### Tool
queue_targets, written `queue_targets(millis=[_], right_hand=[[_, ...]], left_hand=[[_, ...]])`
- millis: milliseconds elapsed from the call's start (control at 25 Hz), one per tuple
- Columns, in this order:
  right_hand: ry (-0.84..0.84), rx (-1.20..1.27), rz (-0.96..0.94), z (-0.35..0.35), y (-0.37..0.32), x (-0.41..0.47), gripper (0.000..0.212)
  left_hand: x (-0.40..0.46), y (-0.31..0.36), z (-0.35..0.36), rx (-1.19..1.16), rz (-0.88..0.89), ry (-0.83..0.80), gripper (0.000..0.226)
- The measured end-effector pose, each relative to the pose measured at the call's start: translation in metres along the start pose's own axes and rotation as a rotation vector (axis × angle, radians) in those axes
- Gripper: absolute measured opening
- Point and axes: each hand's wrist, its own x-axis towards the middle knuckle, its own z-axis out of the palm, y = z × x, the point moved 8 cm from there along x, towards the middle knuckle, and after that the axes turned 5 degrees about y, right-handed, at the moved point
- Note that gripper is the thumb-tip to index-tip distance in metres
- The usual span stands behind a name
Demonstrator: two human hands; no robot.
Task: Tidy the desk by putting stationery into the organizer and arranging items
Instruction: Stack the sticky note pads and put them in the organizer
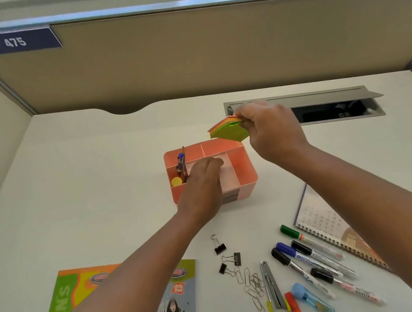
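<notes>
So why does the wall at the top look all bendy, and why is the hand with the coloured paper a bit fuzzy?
Head view: the wide-angle lens bows the partition and its top rail; the right hand holding the sticky notes looks soft, probably motion blur; lighting is even, with soft shadows under the organizer.

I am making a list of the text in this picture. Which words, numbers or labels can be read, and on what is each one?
"475": blue sign on the partition.
"Jolly Time": badge on the right booklet.
Large letters, partly hidden by the arm: green booklet, not readable as a word.
Marker labels: blurred, unreadable.
Calendar dates: too faint.
</notes>
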Motion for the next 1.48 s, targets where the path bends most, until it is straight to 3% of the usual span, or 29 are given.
queue_targets(millis=[280, 560, 760, 1040, 1280, 1480], right_hand=[[-0.240, -0.112, -0.058, 0.058, 0.006, 0.015, 0.020], [-0.434, -0.318, -0.180, 0.090, 0.003, 0.014, 0.019], [-0.552, -0.337, -0.189, 0.113, 0.000, 0.017, 0.010], [-0.582, -0.323, -0.114, 0.123, 0.004, 0.020, 0.011], [-0.621, -0.275, -0.062, 0.125, 0.008, 0.023, 0.024], [-0.528, -0.272, -0.067, 0.124, 0.004, 0.022, 0.009]], left_hand=[[0.001, 0.003, -0.001, 0.011, 0.099, 0.061, 0.028], [0.002, 0.000, 0.004, 0.030, 0.095, 0.053, 0.026], [0.001, 0.003, 0.003, 0.038, 0.095, 0.037, 0.033], [0.002, 0.002, 0.005, 0.037, 0.081, 0.019, 0.028], [0.001, 0.000, 0.006, 0.044, 0.082, 0.029, 0.024], [0.000, 0.001, 0.006, 0.054, 0.091, 0.029, 0.024]])
